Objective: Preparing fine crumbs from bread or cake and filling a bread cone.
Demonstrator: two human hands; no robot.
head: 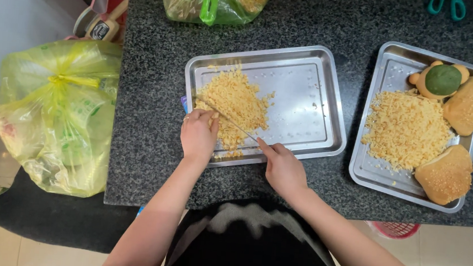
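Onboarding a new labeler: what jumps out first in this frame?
Centre: the right hand holds a knife across a pile of yellow crumbs in a steel tray, with the left hand pressing the blade's far end. To the right, a second tray holds more crumbs, golden buns and a turtle-shaped bun with a green shell. A bulging yellow plastic bag sits off the dark granite counter, at left.

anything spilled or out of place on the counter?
Little stands out. A few crumbs lie loose at the near rim of the left tray, apart from the main pile. The right tray sits slightly askew. No spill on the counter.
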